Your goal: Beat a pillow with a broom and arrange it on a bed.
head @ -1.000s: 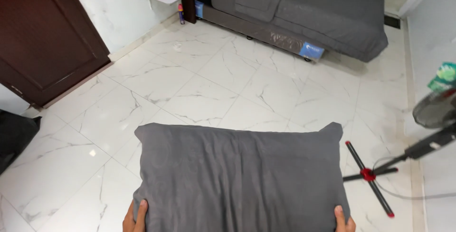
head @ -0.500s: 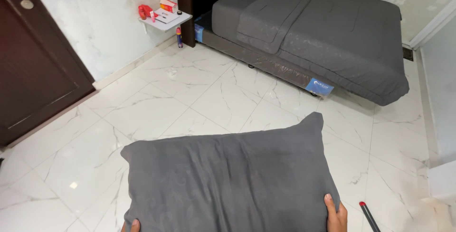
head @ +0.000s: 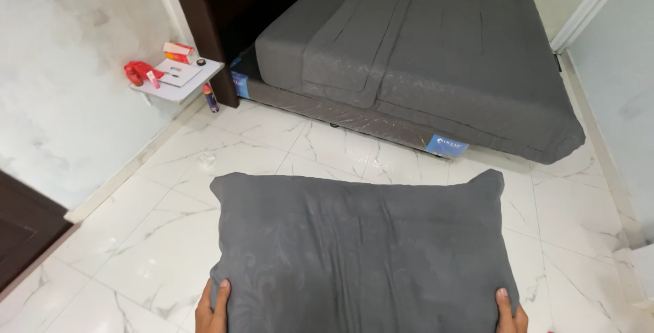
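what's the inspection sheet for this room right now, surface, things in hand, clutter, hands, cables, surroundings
surface: white marble-look floor, bare where it shows
things in hand: grey pillow, held flat by its near corners
clutter: small white wall shelf with a red item, a small box and a dark round thing; a slim can on the floor below
hands: left hand and right hand each grip a near corner
cables: nothing seen
surroundings: low bed with grey cover, dark wooden panel, dark door at left
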